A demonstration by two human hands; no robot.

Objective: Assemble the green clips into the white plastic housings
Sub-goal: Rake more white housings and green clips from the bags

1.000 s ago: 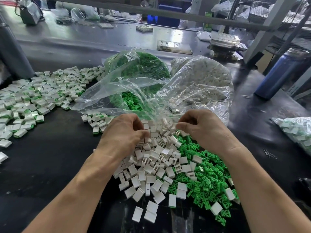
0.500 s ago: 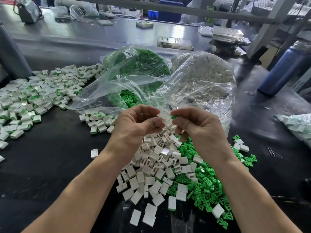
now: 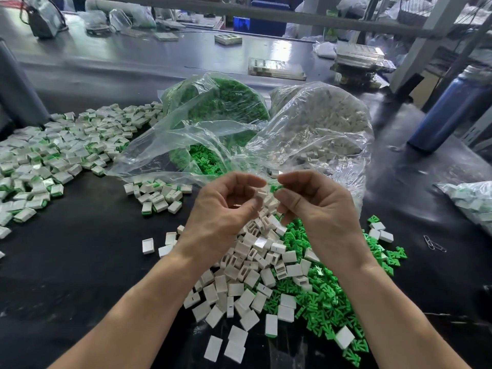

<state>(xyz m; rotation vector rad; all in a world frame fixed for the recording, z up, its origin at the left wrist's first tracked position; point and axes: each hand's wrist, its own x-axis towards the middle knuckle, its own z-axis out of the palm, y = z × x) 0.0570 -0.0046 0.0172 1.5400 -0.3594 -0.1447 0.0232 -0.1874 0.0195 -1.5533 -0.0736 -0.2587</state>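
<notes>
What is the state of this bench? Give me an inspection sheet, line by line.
Surface: black mat, glossy.
Job's things: loose white housings beside loose green clips; finished pieces spread far left; open bag of clips, open bag of housings.
Clutter: paper clips; another bag at right edge.
Grips: left hand pinches a white housing; right hand pinches a green clip.
Cables: nothing seen.
Surroundings: blue bottle; grey bench with trays behind.
</notes>
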